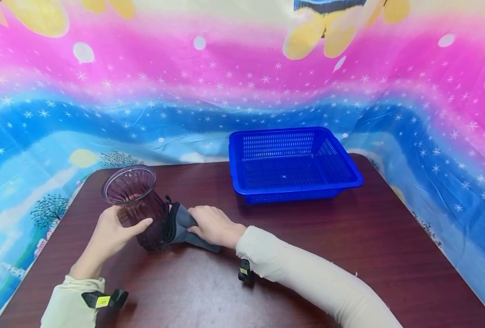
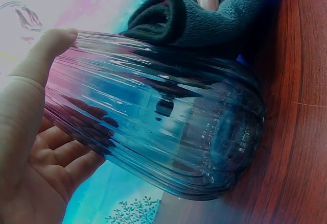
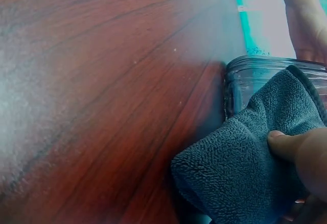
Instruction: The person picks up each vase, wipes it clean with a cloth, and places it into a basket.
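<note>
A ribbed, purple-tinted glass vase [image 1: 150, 223] with a flared rim stands on the table, leaning a little to the left in the head view. My left hand [image 1: 113, 232] grips it below the rim, thumb on the near side and fingers behind the glass. In my right hand [image 1: 214, 224] is a bunched grey cloth [image 1: 181, 223], pinched between thumb and fingers. The cloth's dark-edged folds lie against the vase's right side. Through the clear wall in the left wrist view, the vase [image 2: 153, 112] looks hollow, its base at the tabletop.
A blue plastic basket [image 1: 295, 193] with perforated sides sits at the back right of the dark brown wooden table [image 1: 176, 291]. Behind the table hangs a colourful printed backdrop [image 1: 226, 91]. Each sleeve carries a small black camera mount.
</note>
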A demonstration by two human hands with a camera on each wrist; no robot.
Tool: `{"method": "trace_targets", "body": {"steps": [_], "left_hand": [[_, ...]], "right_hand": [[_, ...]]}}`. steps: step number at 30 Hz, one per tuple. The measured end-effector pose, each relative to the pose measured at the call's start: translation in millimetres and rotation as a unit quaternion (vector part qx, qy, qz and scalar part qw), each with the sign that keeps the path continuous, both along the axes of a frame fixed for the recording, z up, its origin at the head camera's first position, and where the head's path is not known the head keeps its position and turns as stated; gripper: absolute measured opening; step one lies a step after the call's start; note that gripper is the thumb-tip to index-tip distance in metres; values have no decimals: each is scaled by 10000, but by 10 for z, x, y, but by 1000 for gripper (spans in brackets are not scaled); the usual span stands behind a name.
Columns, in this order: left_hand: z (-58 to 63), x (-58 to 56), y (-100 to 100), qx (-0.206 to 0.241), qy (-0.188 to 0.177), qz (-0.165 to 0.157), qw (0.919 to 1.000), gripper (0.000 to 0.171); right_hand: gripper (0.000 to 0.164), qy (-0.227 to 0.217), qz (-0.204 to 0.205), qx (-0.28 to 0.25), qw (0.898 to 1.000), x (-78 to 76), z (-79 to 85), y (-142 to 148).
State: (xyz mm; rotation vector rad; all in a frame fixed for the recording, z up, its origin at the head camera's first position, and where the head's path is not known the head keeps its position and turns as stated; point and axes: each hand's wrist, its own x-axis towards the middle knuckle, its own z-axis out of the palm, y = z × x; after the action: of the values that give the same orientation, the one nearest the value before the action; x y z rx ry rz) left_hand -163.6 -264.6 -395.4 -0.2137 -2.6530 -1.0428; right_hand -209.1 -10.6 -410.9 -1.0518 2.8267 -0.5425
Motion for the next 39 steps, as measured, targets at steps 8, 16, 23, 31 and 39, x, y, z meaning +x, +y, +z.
{"method": "trace_targets", "body": {"steps": [8, 16, 23, 31, 39], "left_hand": [[-12, -1, -2, 8, 46, -29, 10000, 49], [-10, -4, -4, 44, 29, -13, 10000, 51], [-8, -4, -10, -18, -33, 28, 10000, 52], [-11, -4, -11, -3, -53, 14, 10000, 52], [-10, -9, -14, 20, -39, -7, 10000, 51]], "right_hand": [[19, -9, 13, 60, 10000, -1, -44, 3], [17, -95, -54, 76, 9999, 14, -88, 11], [17, -140, -73, 103, 9998, 26, -109, 9], [17, -158, -45, 70, 9998, 21, -129, 10], [16, -221, -62, 17, 9997, 27, -121, 12]]}}
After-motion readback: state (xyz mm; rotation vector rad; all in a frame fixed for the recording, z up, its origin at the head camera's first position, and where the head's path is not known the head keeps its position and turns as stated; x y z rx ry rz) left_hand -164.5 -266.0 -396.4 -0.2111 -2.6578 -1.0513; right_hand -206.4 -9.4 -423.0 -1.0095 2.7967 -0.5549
